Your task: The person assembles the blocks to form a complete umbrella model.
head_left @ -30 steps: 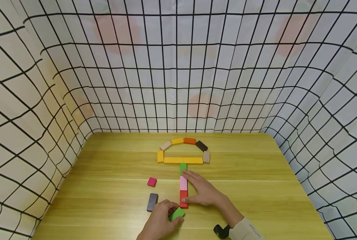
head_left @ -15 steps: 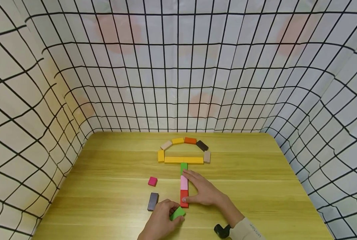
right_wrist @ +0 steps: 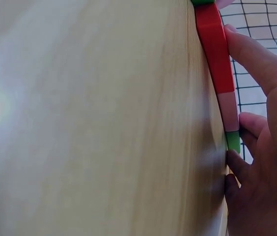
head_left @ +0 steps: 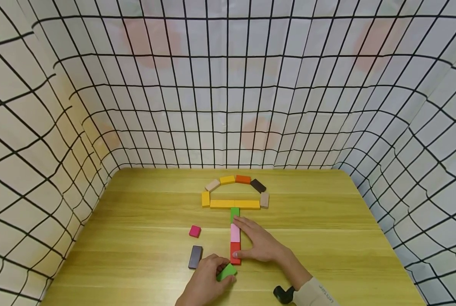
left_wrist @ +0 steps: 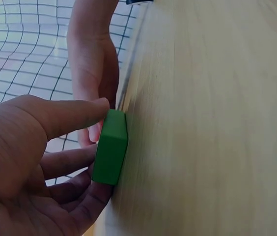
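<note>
My left hand [head_left: 205, 278] pinches a green block [head_left: 226, 271] between thumb and fingers, set at an angle close to the near end of a red block [head_left: 235, 247]. The red block, a pink block [head_left: 235, 233] and another green block [head_left: 234, 211] lie end to end in a straight column. Over this column spreads my right hand [head_left: 260, 244], its thumb touching the red block and its fingertips at the far green one. In the left wrist view the pinched green block [left_wrist: 111, 147] sits low against the wooden table.
Beyond the column, two yellow blocks [head_left: 222, 204] form a bar, with an arch of several coloured blocks above, among them an orange block [head_left: 243, 179]. A dark grey block [head_left: 195, 257] and a small crimson block [head_left: 195, 231] lie to the left. Black netting [head_left: 226, 87] surrounds the table.
</note>
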A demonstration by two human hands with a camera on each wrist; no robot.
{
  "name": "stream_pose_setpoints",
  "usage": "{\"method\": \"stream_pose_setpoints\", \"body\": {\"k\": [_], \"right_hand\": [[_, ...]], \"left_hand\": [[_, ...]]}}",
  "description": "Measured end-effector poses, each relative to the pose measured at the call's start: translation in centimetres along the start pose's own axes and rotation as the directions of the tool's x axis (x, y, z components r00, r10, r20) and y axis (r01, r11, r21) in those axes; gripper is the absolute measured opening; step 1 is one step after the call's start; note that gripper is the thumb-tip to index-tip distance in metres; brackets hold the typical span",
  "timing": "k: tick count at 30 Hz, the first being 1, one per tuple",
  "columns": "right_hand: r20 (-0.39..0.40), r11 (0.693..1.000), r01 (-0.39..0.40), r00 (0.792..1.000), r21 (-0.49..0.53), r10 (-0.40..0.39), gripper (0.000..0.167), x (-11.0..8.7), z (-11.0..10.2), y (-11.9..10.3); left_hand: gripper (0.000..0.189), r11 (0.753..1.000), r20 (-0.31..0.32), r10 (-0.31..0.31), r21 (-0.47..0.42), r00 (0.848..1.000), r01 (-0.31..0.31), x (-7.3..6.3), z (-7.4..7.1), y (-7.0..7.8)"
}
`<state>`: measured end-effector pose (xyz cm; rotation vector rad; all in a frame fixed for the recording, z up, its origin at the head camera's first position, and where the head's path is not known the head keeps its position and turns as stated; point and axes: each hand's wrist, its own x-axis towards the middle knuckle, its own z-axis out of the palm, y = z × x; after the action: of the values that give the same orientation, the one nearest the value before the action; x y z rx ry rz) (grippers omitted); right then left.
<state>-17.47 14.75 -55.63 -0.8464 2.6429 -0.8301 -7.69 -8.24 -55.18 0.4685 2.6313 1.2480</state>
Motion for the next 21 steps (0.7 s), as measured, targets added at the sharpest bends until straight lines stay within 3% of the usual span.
{"method": "stream_pose_setpoints", "body": {"k": [7, 11, 15, 17, 21], "right_hand": [[-0.011, 1.0, 0.014, 1.0, -0.013, -0.014, 0.099, 0.1, 0.3, 0.5], [-0.012, 1.0, 0.01, 1.0, -0.024, -0.01, 0.1, 0.1, 0.5, 0.6], [-0.005, 1.0, 0.007, 1.0, -0.018, -0.007, 0.099, 0.1, 0.4, 0.6], [0.001, 1.0, 0.005, 1.0, -0.013, -0.005, 0.099, 0.1, 0.4, 0.5], [0.007, 1.0, -0.001, 1.0, -0.01, 0.001, 0.1, 0.1, 0.3, 0.3]], "left_hand": [[0.045, 0.999, -0.011, -0.006, 0.036, 1.0, 0.007, -0.3, -0.9, -0.2], [0.042, 0.994, -0.12, 0.034, 0.11, 0.992, -0.021, -1.0, -2.0, -0.8], [0.04, 0.985, -0.262, 0.073, 0.171, 0.962, -0.028, -1.8, -3.4, -1.8], [0.044, 0.981, -0.299, 0.078, 0.194, 0.951, -0.019, -2.3, -4.2, -2.6], [0.059, 0.972, -0.26, 0.059, 0.233, 0.964, 0.003, -3.3, -5.9, -4.1]]}}
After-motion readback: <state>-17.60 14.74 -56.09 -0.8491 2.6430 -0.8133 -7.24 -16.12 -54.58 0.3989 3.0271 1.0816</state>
